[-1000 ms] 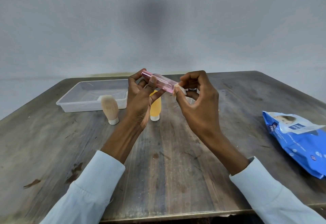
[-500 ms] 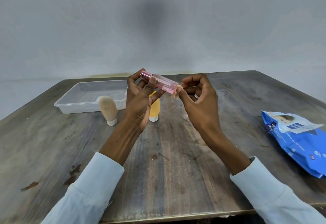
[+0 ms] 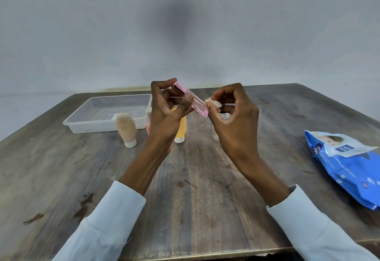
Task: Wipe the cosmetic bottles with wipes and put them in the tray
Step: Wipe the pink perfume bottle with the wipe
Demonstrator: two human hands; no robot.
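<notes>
Left hand: the left hand [image 3: 164,116] is raised above the table, and the pink bottle [image 3: 191,101] is clamped between its thumb and curled fingers.
Pink bottle: it is held tilted in the air, its metallic cap up and away from the camera, its clear base down toward the right hand.
Right hand: the right hand [image 3: 232,121] is curled, and a small crumpled wipe [image 3: 213,102] is pinched at its fingertips.
Wipe: it is held against the lower end of the pink bottle.
Tray: a clear plastic tray [image 3: 86,116] is set on the far left part of the wooden table [image 3: 195,188].
Other bottles: a beige bottle [image 3: 125,128] is stood cap-down just in front of the tray; a yellow bottle [image 3: 181,130] is stood cap-down behind the left hand and is partly hidden by it.
Wipe packet: a blue wipe packet [image 3: 349,164] is laid at the right edge of the table, well apart from the hands.
</notes>
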